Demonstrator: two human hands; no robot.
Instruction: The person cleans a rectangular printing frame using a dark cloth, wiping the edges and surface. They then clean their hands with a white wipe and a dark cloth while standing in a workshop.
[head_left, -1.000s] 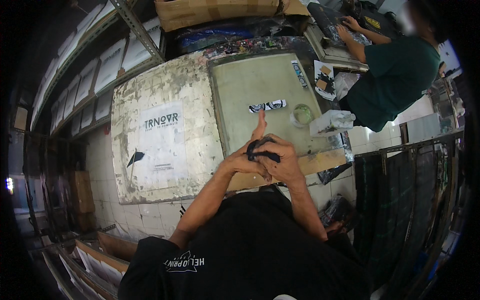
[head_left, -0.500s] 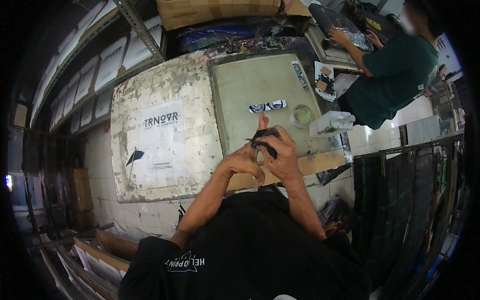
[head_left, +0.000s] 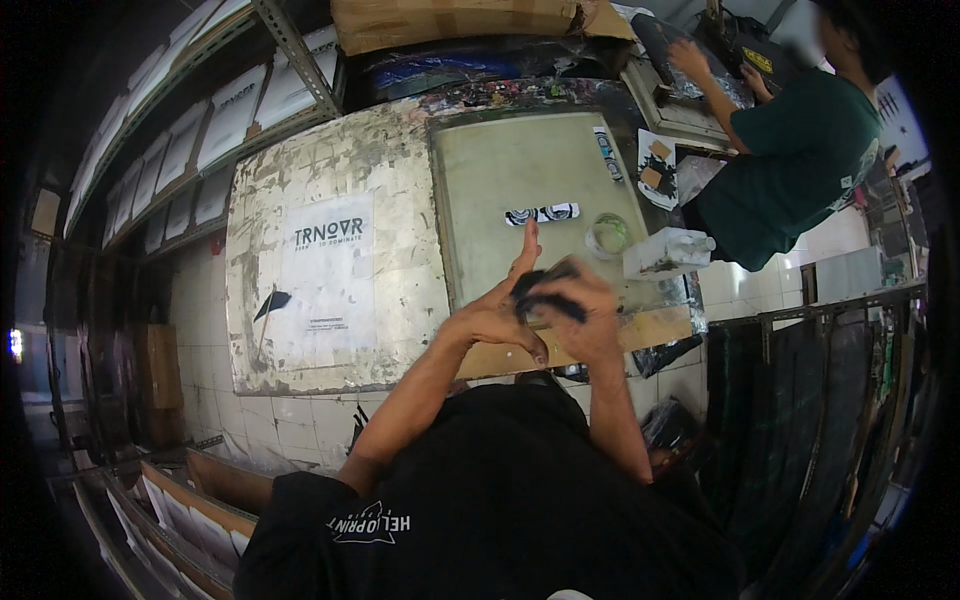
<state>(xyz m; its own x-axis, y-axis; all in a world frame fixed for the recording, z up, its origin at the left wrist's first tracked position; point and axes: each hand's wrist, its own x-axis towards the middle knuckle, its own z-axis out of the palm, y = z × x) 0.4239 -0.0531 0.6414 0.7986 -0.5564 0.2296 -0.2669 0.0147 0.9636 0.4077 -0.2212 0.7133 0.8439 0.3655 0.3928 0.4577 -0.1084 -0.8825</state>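
- So, my right hand (head_left: 592, 325), blurred, has its fingers clamped on a bunched black cloth (head_left: 563, 305)
- My left hand (head_left: 492, 315) is just beside the cloth, fingers apart, one pointing ahead, thumb spread; I can't tell whether they touch
- Ahead of my left fingertip lies a black-and-white strip (head_left: 555, 213)
- Beyond my right fingers stand a round tub (head_left: 608, 235) and a white jug (head_left: 660, 255)
- Left of my fingers lies a printed sheet (head_left: 335, 285)

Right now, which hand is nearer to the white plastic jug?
Right. The right hand is to the left of the white plastic jug, nearer the body; the left hand is farther left.
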